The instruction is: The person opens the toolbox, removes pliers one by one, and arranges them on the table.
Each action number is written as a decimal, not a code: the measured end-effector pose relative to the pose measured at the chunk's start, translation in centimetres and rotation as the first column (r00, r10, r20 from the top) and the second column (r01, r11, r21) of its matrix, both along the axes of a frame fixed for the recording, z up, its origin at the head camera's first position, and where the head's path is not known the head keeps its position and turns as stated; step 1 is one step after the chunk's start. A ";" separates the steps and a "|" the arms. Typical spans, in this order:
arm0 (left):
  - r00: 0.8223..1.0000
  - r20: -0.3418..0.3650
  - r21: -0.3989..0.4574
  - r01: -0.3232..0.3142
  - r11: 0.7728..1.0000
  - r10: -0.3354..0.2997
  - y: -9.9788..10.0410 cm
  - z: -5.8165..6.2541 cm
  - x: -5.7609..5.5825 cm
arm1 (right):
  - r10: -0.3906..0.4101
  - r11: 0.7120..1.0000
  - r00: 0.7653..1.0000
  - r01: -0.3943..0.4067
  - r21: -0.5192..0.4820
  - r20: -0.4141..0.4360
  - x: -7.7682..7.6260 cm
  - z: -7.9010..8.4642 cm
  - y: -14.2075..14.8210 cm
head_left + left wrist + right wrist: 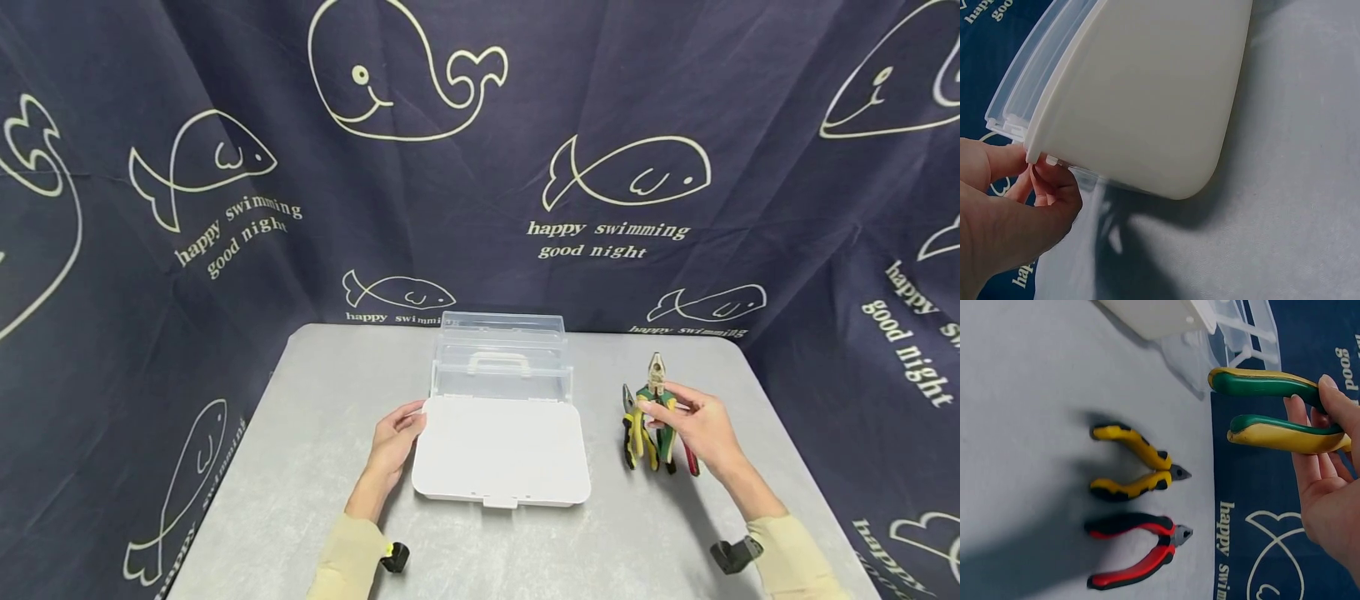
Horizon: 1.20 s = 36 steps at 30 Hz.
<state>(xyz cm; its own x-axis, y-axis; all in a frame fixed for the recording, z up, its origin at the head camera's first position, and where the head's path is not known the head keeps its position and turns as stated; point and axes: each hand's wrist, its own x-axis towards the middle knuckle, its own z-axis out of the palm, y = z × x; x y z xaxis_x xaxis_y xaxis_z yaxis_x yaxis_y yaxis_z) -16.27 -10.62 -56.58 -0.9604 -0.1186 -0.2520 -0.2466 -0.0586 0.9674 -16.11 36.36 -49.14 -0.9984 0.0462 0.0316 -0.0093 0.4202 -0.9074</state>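
Observation:
On the table a white box [501, 454] stands with its clear lid [502, 384] tipped open at the back. My left hand [395, 442] pinches the box's rim at its back left corner, thumb and fingers on the edge near the hinge. In my right hand [708, 429] are combination pliers [656, 372] with green and yellow handles, jaws pointing up, held above the table to the right of the box. Below them lie yellow-and-black pliers [1142, 449] and red-and-black pliers [1141, 570], side by side with handles spread.
A latch [500, 502] sticks out at the box's front edge. The grey table [300, 500] ends at a dark blue curtain [480, 208] with whale and fish prints behind and at both sides. Each wrist carries a small black camera [395, 557].

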 end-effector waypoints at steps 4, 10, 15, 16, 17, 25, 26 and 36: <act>1.000 0.010 0.012 0.008 1.000 -0.008 -0.2 -0.2 -0.1 | 0.000 0.999 1.000 0.001 -0.039 0.008 -0.2 -0.4 1.0; 1.000 0.019 0.022 0.015 1.000 -0.016 -0.3 -0.1 -0.1 | -0.022 1.000 1.000 0.022 0.012 0.009 -0.5 -0.7 2.5; 0.999 0.031 0.019 0.018 1.000 -0.019 -0.2 0.0 -0.2 | -0.061 0.994 0.998 0.060 0.093 0.008 -0.7 -1.0 3.9; 0.999 0.032 0.019 0.018 1.000 -0.018 -0.3 -0.1 -0.3 | -0.064 0.993 0.998 0.063 0.095 0.014 -0.8 -1.1 4.1; 0.999 0.031 0.019 0.017 1.000 -0.018 -0.3 -0.2 -0.3 | -0.072 0.992 0.997 0.070 0.106 0.018 -0.9 -1.2 4.4; 1.000 0.016 0.017 0.014 1.000 -0.015 -0.4 -0.2 -0.2 | -0.079 0.996 0.996 0.077 0.049 0.050 -1.1 -2.0 5.7; 1.000 0.015 0.013 0.013 1.000 -0.013 -0.4 -0.1 -0.2 | -0.081 0.996 0.995 0.079 0.043 0.057 -1.1 -2.1 5.8; 1.000 0.018 0.014 -0.001 1.000 0.001 -0.1 0.1 0.0 | -0.078 0.997 0.995 0.077 0.020 0.058 -1.6 -3.0 7.8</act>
